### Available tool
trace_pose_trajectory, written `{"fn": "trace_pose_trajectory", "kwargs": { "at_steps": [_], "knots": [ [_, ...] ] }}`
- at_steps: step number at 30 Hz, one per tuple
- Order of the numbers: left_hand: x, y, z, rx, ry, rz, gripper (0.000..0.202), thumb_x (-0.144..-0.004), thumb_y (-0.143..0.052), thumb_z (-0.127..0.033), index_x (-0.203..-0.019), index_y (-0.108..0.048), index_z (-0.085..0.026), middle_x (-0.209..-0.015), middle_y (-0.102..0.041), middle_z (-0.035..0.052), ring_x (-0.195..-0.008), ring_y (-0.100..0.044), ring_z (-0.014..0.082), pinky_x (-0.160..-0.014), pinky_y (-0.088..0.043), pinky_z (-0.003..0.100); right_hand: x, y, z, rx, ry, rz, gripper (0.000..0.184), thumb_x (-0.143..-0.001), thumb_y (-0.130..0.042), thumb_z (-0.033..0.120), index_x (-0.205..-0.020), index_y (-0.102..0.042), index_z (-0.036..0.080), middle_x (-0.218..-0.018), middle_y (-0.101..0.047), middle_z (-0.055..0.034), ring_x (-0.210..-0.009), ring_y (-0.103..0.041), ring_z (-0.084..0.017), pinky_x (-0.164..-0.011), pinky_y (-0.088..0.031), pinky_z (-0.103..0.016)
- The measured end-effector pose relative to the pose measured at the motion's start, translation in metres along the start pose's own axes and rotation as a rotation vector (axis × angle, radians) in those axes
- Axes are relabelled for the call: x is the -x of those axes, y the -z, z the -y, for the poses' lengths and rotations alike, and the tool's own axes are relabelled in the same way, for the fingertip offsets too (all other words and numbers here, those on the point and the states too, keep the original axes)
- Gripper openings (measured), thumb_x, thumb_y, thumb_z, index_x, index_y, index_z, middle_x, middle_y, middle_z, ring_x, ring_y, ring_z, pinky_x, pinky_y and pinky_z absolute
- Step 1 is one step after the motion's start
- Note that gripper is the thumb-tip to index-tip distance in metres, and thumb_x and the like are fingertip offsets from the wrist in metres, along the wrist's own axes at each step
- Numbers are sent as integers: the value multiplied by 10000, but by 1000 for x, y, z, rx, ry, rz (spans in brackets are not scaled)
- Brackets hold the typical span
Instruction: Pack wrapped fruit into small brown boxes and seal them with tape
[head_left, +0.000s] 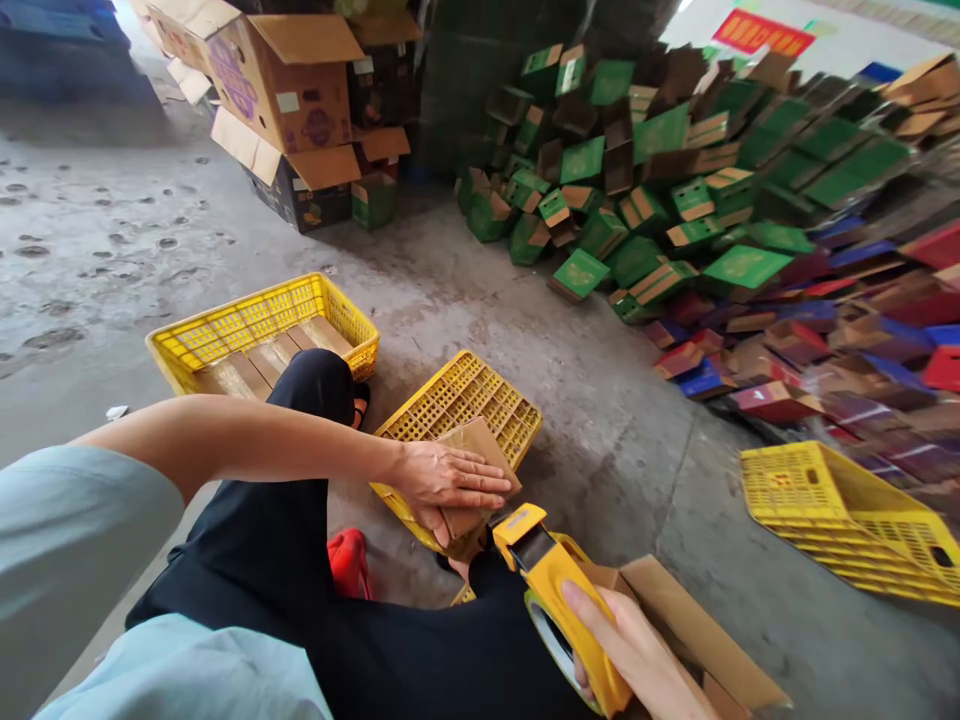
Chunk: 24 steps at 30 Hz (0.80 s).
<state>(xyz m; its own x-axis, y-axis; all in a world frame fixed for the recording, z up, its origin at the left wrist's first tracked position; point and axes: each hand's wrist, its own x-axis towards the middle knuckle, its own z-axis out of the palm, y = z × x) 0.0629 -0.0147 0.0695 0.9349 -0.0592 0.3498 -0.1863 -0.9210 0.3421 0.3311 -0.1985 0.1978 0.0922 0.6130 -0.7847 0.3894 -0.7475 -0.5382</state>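
Note:
My left hand [454, 482] lies flat with fingers stretched out on a small brown cardboard box [482, 447]. That box rests on an upturned yellow plastic crate [480, 390] in front of my knees. In my right hand [626, 635] is a yellow tape dispenser [566, 590], my fingers wrapped round its body. A roll of tape shows at its lower side. The dispenser's front end is close to the box's near right corner; whether it touches cannot be made out. Part of the box is hidden under my left hand.
Left of my knee stands a yellow crate [232, 315] holding several brown boxes. An open carton [697, 630] is beside my right hand. Another yellow crate [795, 490] stands at right. Piles of green boxes [585, 160] and red boxes [776, 400] lie beyond. Large cartons [285, 90] are stacked behind.

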Motion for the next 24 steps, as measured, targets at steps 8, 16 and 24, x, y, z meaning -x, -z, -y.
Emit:
{"fn": "trace_pose_trajectory", "kwargs": {
  "at_steps": [8, 16, 24],
  "knots": [
    [-2, 3, 1, 97, 51, 27, 930, -885, -650, -693, -1581, -461, -105, -1683, -312, 139, -1578, -278, 312, -1315, -224, 358, 12, 0, -4, -10, -32, -103, 664, -748, -680, 831, -940, -624, 198, -561, -671, 1, -514, -659, -187, -484, -523, -250],
    [3, 10, -1, 96, 100, -157, 874, -990, -449, -722, -1583, -431, -80, -1649, -383, 184, -1561, -332, 290, -1315, -215, 364, -12, -17, 2, 39, -17, -66, 574, -826, -629, 784, -871, -602, 212, -523, -663, -12, -471, -644, -185, -453, -504, -249],
    [10, 11, 15, 400, 1076, -392, 827, -1005, -340, -708, -1534, -449, -81, -1571, -493, 227, -1511, -406, 367, -1219, -356, 470, -29, -32, 14, 54, 26, -124, 558, -858, -584, 768, -826, -612, 212, -493, -638, -8, -435, -607, -169, -445, -494, -246]
  ]
}}
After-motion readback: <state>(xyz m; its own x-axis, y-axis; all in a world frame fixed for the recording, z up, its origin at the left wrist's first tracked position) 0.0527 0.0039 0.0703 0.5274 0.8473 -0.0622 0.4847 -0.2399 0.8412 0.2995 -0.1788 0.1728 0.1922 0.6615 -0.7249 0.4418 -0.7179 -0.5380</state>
